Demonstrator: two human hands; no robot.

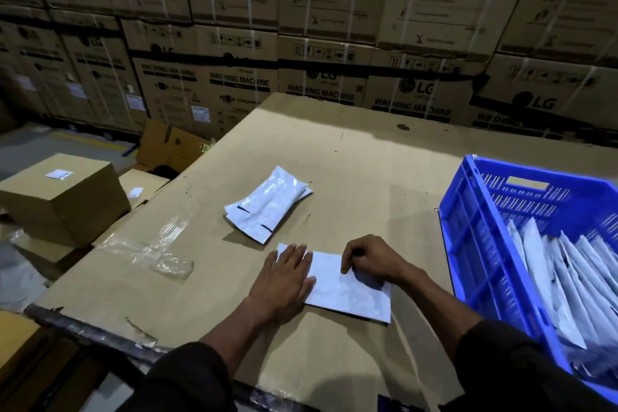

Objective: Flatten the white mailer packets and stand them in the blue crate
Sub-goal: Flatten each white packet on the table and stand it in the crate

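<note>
On the cardboard table top (334, 150), a white mailer packet (347, 288) is lying flat before you. Your left hand (284, 281) is pressing it with an open flat palm; your right hand (368, 259) is curling, fingertips pinching its upper edge. Blue crate (468, 244) is standing just right.

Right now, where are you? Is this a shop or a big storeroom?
Most likely a warehouse storeroom. Washing machine cartons are stacked high like a wall, the worktop is a big cardboard sheet, and white mailer packets stand in a blue crate, ready for sending.
</note>
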